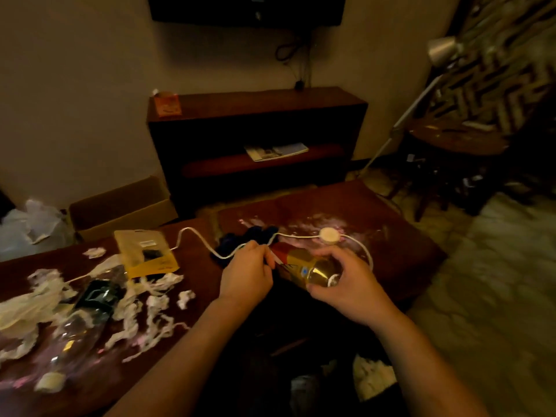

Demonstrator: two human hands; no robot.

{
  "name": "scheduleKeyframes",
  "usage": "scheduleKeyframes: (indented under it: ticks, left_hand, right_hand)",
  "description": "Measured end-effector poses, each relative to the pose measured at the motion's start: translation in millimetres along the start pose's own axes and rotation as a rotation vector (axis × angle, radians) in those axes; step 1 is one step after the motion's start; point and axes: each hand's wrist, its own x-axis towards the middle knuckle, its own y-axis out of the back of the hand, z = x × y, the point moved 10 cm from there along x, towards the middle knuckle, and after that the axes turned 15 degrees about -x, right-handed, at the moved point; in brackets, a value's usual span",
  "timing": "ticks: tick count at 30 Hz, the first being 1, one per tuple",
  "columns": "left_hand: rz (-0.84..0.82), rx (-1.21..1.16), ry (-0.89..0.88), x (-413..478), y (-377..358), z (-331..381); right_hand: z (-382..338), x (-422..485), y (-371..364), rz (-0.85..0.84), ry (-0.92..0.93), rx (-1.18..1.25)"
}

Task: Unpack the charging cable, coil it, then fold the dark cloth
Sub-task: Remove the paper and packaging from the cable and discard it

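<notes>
The white charging cable (195,236) is pinched between the thumb and curled fingers of the left hand (246,275). From that pinch it is trailed leftward to a yellow pouch (147,254) and rightward through a round puck (328,236), looping beyond the right hand (349,281). The dark cloth (258,234) is bunched just behind the pinch. A gold bottle (313,267) is gripped by the right hand's curled fingers. Shredded white paper (150,311) is scattered farther left on the table (391,236).

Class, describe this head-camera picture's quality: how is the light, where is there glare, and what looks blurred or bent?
Head view: dim, warm light throughout; glare on the golden bottle in the right hand; pink sheen on the table; the lamp and right edge are smeared; wide-angle bending toward the corners.
</notes>
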Motion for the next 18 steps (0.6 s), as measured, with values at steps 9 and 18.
scheduleKeyframes:
  ticks: [9, 18]
  left_hand:
    - [-0.545, -0.039, -0.111, -3, -183, 126]
    - [-0.86, 0.147, -0.214, -54, -285, 149]
  right_hand:
    - [177, -122, 88, -0.15, -0.449, 0.091]
    - [269, -153, 81, -0.319, -0.864, -0.163]
